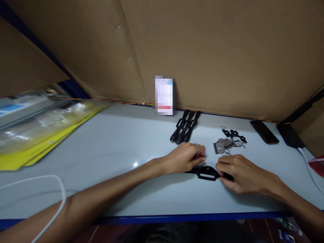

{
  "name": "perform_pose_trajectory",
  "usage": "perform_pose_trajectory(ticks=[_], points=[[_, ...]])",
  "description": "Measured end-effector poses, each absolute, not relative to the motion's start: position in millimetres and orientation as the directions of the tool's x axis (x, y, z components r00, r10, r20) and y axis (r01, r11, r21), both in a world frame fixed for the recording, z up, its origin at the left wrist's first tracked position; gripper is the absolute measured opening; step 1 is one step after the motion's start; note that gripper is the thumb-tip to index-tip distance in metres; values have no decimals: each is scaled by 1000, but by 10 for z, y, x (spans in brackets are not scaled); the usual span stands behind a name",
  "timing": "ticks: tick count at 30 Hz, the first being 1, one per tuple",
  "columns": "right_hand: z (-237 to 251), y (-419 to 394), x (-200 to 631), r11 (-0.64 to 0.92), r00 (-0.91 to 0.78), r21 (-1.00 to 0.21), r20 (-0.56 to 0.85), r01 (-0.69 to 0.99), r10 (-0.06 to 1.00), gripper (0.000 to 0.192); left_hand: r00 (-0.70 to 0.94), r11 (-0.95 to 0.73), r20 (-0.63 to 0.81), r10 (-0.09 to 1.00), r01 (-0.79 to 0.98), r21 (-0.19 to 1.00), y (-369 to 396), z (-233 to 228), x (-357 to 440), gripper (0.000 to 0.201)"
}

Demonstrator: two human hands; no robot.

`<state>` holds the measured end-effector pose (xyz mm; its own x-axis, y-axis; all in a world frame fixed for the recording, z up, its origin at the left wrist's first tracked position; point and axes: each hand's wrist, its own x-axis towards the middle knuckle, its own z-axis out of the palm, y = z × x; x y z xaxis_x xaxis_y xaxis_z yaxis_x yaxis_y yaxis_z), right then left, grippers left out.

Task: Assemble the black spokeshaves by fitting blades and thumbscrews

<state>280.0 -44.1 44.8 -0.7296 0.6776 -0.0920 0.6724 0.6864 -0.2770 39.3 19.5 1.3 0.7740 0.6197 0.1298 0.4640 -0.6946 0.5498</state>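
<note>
On a pale grey table (113, 148) edged in blue, seen from above and behind the person's own arms, two bare hands meet near the front edge. The left hand (186, 157) is curled, its fingers closed on one end of a flat black plastic part (205, 172) that lies on the tabletop. The right hand (240, 172) grips the other end, fingertips pinched on it. Just behind the hands lies a small pile of grey metal plates (224, 144), with a few small black pieces (235, 135) touching its far side. Further left, near the back wall, a bundle of long black parts (185, 126) rests beside a blurred white box (164, 95). A dark phone (264, 132) lies at the far right. Yellow packets (37, 141) sit at the left edge, and a white cable (59, 192) crosses the left forearm.
</note>
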Motion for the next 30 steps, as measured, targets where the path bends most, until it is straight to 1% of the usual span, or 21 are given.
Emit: perform_pose_trajectory(ticks=[3,7,10,13,15,17,19,22,24,27,28,30], points=[[479,-502,2751,671,-731,-309,-150,674,665,11,790,-754,172,589,460,468,187,23,379,16],[411,-595,2672,633,-714,-354,-175,688,678,12,792,-838,299,533,445,317,149,26,382,19],[322,-653,2615,650,-720,-349,-120,675,684,11,807,-874,342,481,411,261,109,37,394,17],[251,-673,2585,676,-731,-336,-58,655,680,12,842,-903,329,428,385,190,86,50,400,19],[214,-663,2591,700,-739,-307,-18,645,674,14,849,-909,325,417,383,165,90,47,398,20],[181,-644,2610,732,-752,-267,37,627,658,17,846,-908,330,418,383,167,103,36,394,21],[155,-628,2631,781,-781,-223,110,583,615,23,845,-910,337,415,380,168,118,22,390,22],[141,-628,2640,868,-842,-144,209,476,497,33,849,-913,337,408,381,147,133,11,388,23],[146,-651,2627,906,-871,-90,252,413,422,41,847,-910,333,414,392,134,137,9,390,24],[155,-715,2590,936,-890,-22,304,351,341,54,837,-899,329,437,414,142,144,2,389,24],[155,-739,2577,943,-894,-7,314,333,318,53,834,-896,328,444,417,152,146,-3,388,24],[151,-778,2553,951,-899,13,329,309,288,43,831,-891,324,453,417,178,151,-15,384,25]])
